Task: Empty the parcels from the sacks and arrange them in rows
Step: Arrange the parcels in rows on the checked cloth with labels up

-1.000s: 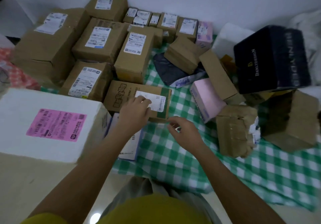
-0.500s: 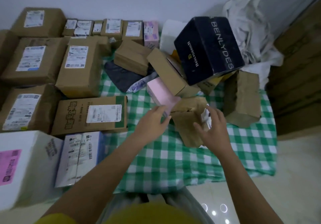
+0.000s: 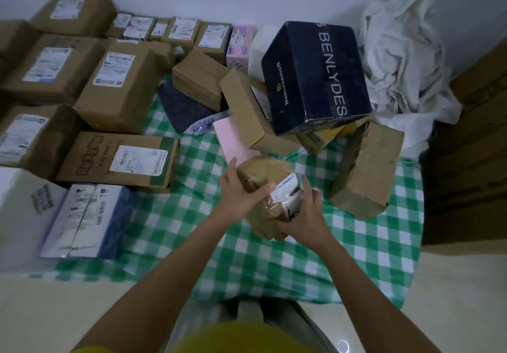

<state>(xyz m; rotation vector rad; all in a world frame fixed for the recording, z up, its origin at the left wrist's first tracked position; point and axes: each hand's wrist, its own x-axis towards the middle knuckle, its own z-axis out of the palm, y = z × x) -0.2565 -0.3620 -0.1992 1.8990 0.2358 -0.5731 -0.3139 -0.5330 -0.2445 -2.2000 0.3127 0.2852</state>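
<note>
A crumpled brown taped parcel (image 3: 262,174) with a torn white label lies on the green checked cloth (image 3: 247,265). My left hand (image 3: 237,191) grips its left side and my right hand (image 3: 307,215) clasps its right side and lower end. Behind it is a loose heap: a pink box (image 3: 233,141), a tilted brown carton (image 3: 244,106), a dark blue box (image 3: 315,75) on top, and a brown box (image 3: 365,171) to the right. At the left, brown labelled parcels (image 3: 120,86) lie in rows. An emptied white sack (image 3: 406,59) is crumpled by the wall.
A flat brown box with a label (image 3: 118,160) and a blue-and-white packet (image 3: 85,221) lie front left, beside a white foam box (image 3: 24,215). Large stacked cartons (image 3: 472,160) stand at the right edge. Tiled floor runs along the front.
Both hands have left the flat labelled box at the left, swung right, and closed on the crumpled brown parcel. The view turned right with them.
</note>
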